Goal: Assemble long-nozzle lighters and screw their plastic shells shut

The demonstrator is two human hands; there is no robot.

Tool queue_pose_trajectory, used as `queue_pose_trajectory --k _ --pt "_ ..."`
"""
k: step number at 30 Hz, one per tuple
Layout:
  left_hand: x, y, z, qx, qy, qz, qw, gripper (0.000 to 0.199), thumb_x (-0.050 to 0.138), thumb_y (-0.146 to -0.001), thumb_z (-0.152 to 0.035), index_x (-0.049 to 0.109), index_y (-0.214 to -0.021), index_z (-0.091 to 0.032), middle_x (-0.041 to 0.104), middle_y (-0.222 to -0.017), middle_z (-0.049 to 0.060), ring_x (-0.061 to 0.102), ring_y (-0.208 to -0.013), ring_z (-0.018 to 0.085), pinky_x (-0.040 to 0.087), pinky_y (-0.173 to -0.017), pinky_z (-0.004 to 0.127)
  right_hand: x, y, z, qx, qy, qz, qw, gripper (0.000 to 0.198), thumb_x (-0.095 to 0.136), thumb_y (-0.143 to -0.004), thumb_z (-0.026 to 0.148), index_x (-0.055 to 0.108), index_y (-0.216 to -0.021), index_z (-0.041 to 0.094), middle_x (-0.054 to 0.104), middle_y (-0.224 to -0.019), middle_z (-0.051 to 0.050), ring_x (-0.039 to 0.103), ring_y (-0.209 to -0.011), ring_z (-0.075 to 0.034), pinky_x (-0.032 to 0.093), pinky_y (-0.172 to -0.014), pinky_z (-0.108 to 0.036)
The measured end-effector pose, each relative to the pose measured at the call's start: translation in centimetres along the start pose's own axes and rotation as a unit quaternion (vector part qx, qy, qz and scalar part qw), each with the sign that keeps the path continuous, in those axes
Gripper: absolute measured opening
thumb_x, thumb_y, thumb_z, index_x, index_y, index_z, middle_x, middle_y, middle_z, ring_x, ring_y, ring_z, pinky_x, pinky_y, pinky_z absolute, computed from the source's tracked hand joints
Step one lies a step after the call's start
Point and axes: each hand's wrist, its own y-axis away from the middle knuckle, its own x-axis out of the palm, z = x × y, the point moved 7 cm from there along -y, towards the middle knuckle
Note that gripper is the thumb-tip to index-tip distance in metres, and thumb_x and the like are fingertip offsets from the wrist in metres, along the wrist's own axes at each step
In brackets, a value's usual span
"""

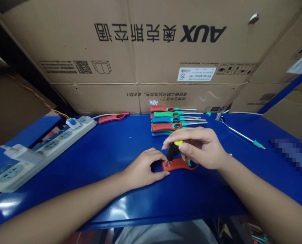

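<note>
An orange-red gas lighter [176,164] with a teal trigger lies on the blue table in front of me. My left hand [147,169] pinches its handle end between thumb and fingers. My right hand [204,147] grips a short black-and-yellow screwdriver [175,149] over the lighter, tilted with its black end down toward the handle. The screwdriver's tip is hidden, so I cannot tell whether it touches. Just beyond my right hand, several red, green and blue lighters [166,119] are stacked with their metal tubes pointing right.
A red lighter shell [114,117] lies at the back left. At left is a white power strip [49,145] with plugs and cables. A metal tube with a teal end [244,135] lies at right. A large cardboard sheet [141,71] stands behind the blue table [110,145].
</note>
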Motion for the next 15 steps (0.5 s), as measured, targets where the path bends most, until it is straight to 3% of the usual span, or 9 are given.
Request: queue_pose_trajectory --k 2,5,7,8,10,12,15 --pt "0.0 0.0 0.0 0.003 0.001 -0.002 1.0 0.02 0.079 -0.082 -0.024 0.067 -0.097 -0.019 0.075 -0.1 0.003 0.067 -0.097 0.021 0.05 -0.091 0.035 -0.8 0.1 0.3 -0.033 0.077 -0.044 0.996 0.015 0.069 -0.092 0.025 0.072 -0.105 0.019 0.078 -0.093 -0.006 0.072 -0.076 -0.014 0.057 -0.063 -0.024" --pt "-0.1 0.1 -0.1 0.013 0.001 -0.013 1.0 0.021 0.08 -0.081 -0.022 0.066 -0.096 -0.019 0.075 -0.101 0.003 0.067 -0.095 0.02 0.049 -0.09 0.033 -1.2 0.8 1.3 -0.122 0.254 -0.088 0.955 0.019 0.075 -0.088 0.029 0.072 -0.103 0.019 0.074 -0.077 -0.003 0.064 -0.061 -0.013 0.052 -0.057 -0.024" --pt "-0.1 0.1 -0.1 0.018 0.004 -0.014 1.0 0.021 0.08 -0.081 -0.022 0.067 -0.097 -0.019 0.075 -0.101 0.002 0.067 -0.095 0.019 0.049 -0.089 0.032 -0.6 1.2 2.0 -0.184 0.292 -0.079 0.935 0.019 0.07 -0.092 0.03 0.071 -0.106 0.017 0.073 -0.075 -0.004 0.065 -0.062 -0.014 0.053 -0.059 -0.026" --pt "-0.1 0.1 -0.1 0.018 0.004 -0.015 1.0 0.021 0.08 -0.081 -0.022 0.067 -0.097 -0.019 0.075 -0.1 0.002 0.067 -0.094 0.019 0.049 -0.089 0.031 -0.4 1.3 2.1 -0.191 0.276 -0.078 0.939 0.019 0.065 -0.094 0.027 0.071 -0.108 0.016 0.074 -0.08 -0.006 0.068 -0.069 -0.016 0.055 -0.063 -0.027" --pt "0.0 0.1 0.0 0.015 0.003 -0.012 1.0 0.02 0.08 -0.081 -0.023 0.067 -0.096 -0.019 0.075 -0.098 0.002 0.067 -0.094 0.019 0.049 -0.089 0.031 -0.3 1.0 1.5 -0.137 0.184 -0.068 0.971 0.022 0.055 -0.097 0.02 0.069 -0.114 0.016 0.076 -0.096 -0.009 0.072 -0.085 -0.018 0.058 -0.071 -0.029" --pt "0.0 0.1 0.0 0.01 0.002 -0.009 1.0 0.021 0.08 -0.081 -0.023 0.068 -0.097 -0.018 0.075 -0.099 0.003 0.066 -0.095 0.02 0.049 -0.09 0.032 0.1 0.5 -0.1 -0.025 0.049 -0.042 0.998 0.027 0.049 -0.099 0.017 0.067 -0.12 0.018 0.075 -0.103 -0.009 0.072 -0.086 -0.016 0.059 -0.067 -0.026" --pt "0.1 0.1 0.0 0.003 0.007 -0.003 1.0 0.021 0.08 -0.081 -0.023 0.068 -0.097 -0.018 0.075 -0.1 0.004 0.067 -0.097 0.021 0.049 -0.091 0.033 0.7 0.3 -1.5 0.044 -0.056 -0.023 0.997 0.024 0.056 -0.099 0.023 0.067 -0.119 0.018 0.074 -0.099 -0.007 0.07 -0.075 -0.012 0.055 -0.056 -0.021"
